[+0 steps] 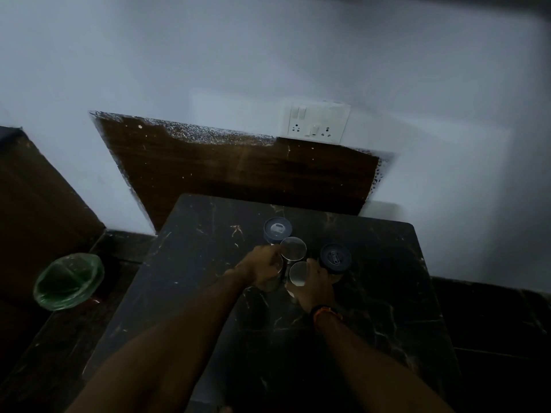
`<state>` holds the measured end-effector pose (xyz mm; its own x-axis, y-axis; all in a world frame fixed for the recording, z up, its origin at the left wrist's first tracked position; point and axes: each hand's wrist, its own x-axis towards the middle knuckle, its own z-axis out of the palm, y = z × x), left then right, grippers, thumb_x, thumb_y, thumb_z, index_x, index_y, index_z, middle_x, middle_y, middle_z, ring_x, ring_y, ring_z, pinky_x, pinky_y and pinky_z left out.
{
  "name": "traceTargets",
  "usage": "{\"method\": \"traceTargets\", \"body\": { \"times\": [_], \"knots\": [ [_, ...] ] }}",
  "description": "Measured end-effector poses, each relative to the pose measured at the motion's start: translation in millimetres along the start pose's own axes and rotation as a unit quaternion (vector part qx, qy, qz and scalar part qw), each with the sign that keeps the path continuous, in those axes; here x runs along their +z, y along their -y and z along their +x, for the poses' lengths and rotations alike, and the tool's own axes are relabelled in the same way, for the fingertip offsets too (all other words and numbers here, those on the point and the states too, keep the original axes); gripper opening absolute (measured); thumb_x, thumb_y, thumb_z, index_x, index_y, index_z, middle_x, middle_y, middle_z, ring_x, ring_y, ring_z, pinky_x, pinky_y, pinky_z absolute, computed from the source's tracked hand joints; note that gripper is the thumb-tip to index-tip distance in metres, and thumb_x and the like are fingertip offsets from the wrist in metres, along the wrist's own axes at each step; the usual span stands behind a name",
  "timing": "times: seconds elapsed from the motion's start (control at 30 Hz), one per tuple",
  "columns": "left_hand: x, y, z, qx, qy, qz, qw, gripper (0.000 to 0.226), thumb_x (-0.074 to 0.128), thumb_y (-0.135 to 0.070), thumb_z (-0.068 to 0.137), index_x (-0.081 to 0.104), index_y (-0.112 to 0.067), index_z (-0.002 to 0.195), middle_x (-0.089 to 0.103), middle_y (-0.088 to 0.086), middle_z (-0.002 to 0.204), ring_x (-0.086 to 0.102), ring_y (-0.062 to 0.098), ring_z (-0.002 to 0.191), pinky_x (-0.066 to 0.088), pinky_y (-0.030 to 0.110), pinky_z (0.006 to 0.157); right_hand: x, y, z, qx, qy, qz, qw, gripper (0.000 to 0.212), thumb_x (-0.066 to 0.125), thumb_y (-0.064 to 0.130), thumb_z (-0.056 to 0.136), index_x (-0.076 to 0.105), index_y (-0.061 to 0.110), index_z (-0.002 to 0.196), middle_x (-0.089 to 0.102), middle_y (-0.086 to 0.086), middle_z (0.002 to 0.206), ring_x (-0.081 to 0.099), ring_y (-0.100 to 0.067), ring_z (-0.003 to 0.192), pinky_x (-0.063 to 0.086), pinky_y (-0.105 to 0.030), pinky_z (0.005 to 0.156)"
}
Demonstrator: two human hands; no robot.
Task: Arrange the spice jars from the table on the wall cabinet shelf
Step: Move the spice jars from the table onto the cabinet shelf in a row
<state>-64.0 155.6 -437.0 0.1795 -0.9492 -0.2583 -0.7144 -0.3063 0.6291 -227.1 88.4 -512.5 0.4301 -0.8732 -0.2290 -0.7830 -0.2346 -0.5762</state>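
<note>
— What's nearest you?

— My two forearms, reaching forward over the dark marbled table (387,293). My right wrist wears a band (325,312).

— And the jars?

— Four I can count, huddled mid-table, all upright, long axes vertical, lids facing up at me. My right hand (316,283) curls round the nearest clear-lidded jar (298,274). My left hand (262,268) is wrapped round something low beside it; a jar, I think, though the picture is too dim and my fingers cover it, so I cannot tell. Just beyond my left fingers stands a second clear-lidded jar (293,248), touching or nearly touching the first.

— The dark ones?

— A dark-lidded jar (277,229) at the back, just behind the second clear one, and another dark-lidded jar (335,257) just right of my right hand.

— Further out?

— A green-lined bin (68,281) on the floor left of the table, a brown wooden panel (232,171) on the white wall behind, and a switch-and-socket plate (316,122) above it.
</note>
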Motion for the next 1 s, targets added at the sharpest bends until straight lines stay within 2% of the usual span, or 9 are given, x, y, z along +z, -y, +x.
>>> {"method": "traceTargets", "body": {
  "times": [0.07, 0.23, 0.33, 0.47, 0.53, 0.6, 0.73, 0.83, 1.0],
  "knots": [
    [0.7, 0.3, 1.9, 0.0, -0.005, -0.025, 1.0, 0.035, 0.053, -0.008, 0.096, 0.054, -0.014, 0.13, 0.063, 0.004, 0.109, 0.061, 0.014, 0.095, 0.049, 0.025, 0.082, -2.2, 0.3, 1.0, 0.001, -0.02, 0.018, 1.0, 0.073, 0.083, 0.042, 0.073, 0.048, 0.02, 0.134, 0.056, -0.009, 0.131, 0.056, -0.03, 0.121, 0.049, -0.037, 0.094],
    [4.2, -1.0, 6.2, 0.007, -0.025, -0.108, 0.994, 0.029, 0.051, -0.002, 0.094, 0.058, -0.019, 0.117, 0.056, -0.009, 0.092, 0.058, 0.008, 0.083, 0.048, 0.023, 0.074, -18.1, -6.0, 3.9, -0.007, -0.011, 0.091, 0.996, 0.077, 0.085, 0.042, 0.072, 0.05, 0.025, 0.138, 0.058, -0.002, 0.134, 0.057, -0.023, 0.122, 0.049, -0.038, 0.1],
    [6.8, -3.2, 5.2, 0.012, -0.033, -0.153, 0.988, 0.033, 0.05, -0.001, 0.096, 0.059, -0.014, 0.125, 0.061, -0.007, 0.106, 0.06, 0.009, 0.098, 0.05, 0.029, 0.089, -34.4, -13.0, 3.2, -0.044, 0.005, 0.142, 0.989, 0.075, 0.088, 0.034, 0.071, 0.054, 0.025, 0.137, 0.06, 0.001, 0.134, 0.054, -0.013, 0.118, 0.047, -0.032, 0.098],
    [11.7, -0.8, 3.2, 0.003, -0.086, -0.244, 0.966, 0.029, 0.052, -0.004, 0.098, 0.063, -0.01, 0.124, 0.066, 0.003, 0.124, 0.061, 0.014, 0.115, 0.049, 0.03, 0.099, -67.8, -20.7, 2.4, -0.051, 0.065, 0.219, 0.972, 0.068, 0.082, 0.021, 0.077, 0.055, 0.027, 0.139, 0.053, 0.001, 0.143, 0.049, -0.022, 0.132, 0.046, -0.048, 0.109],
    [15.3, -1.0, -2.8, -0.015, -0.076, -0.336, 0.939, 0.023, 0.053, -0.012, 0.1, 0.065, -0.015, 0.12, 0.068, 0.005, 0.115, 0.064, 0.017, 0.107, 0.053, 0.026, 0.087, -88.5, -18.9, 1.7, -0.057, 0.103, 0.282, 0.952, 0.064, 0.077, 0.02, 0.081, 0.054, 0.03, 0.139, 0.051, 0.001, 0.143, 0.05, -0.026, 0.132, 0.048, -0.054, 0.107],
    [19.7, -6.0, -11.5, -0.033, -0.031, -0.431, 0.901, 0.022, 0.052, -0.025, 0.101, 0.066, -0.018, 0.117, 0.07, 0.006, 0.113, 0.067, 0.023, 0.103, 0.056, 0.024, 0.077, -109.7, -13.1, -0.2, -0.069, 0.108, 0.339, 0.932, 0.063, 0.072, 0.028, 0.08, 0.053, 0.031, 0.14, 0.053, 0.002, 0.141, 0.055, -0.024, 0.128, 0.051, -0.052, 0.104],
    [28.3, -19.7, -22.1, -0.026, 0.074, -0.587, 0.806, 0.046, 0.049, -0.046, 0.1, 0.059, -0.016, 0.133, 0.067, 0.012, 0.129, 0.064, 0.03, 0.119, 0.053, 0.045, 0.099, -139.7, 6.8, 2.4, -0.096, 0.069, 0.415, 0.902, 0.064, 0.071, 0.03, 0.08, 0.053, 0.026, 0.142, 0.059, 0.0, 0.139, 0.062, -0.022, 0.122, 0.054, -0.046, 0.101],
    [24.3, -40.8, -22.4, -0.007, 0.092, -0.67, 0.737, 0.048, 0.056, -0.045, 0.097, 0.059, -0.017, 0.136, 0.063, 0.018, 0.134, 0.059, 0.037, 0.125, 0.049, 0.051, 0.104, -154.5, 23.6, 6.6, -0.112, 0.049, 0.443, 0.888, 0.066, 0.074, 0.039, 0.076, 0.057, 0.025, 0.138, 0.063, -0.005, 0.134, 0.065, -0.023, 0.117, 0.057, -0.041, 0.095],
    [12.1, -70.2, -20.1, 0.026, 0.083, -0.724, 0.684, 0.056, 0.066, -0.04, 0.093, 0.053, -0.014, 0.141, 0.057, 0.021, 0.14, 0.055, 0.039, 0.129, 0.046, 0.051, 0.107, -170.7, 46.9, 10.2, -0.136, 0.031, 0.469, 0.872, 0.067, 0.075, 0.048, 0.077, 0.058, 0.021, 0.137, 0.066, -0.006, 0.127, 0.07, -0.018, 0.108, 0.058, -0.029, 0.083]
  ]
}}
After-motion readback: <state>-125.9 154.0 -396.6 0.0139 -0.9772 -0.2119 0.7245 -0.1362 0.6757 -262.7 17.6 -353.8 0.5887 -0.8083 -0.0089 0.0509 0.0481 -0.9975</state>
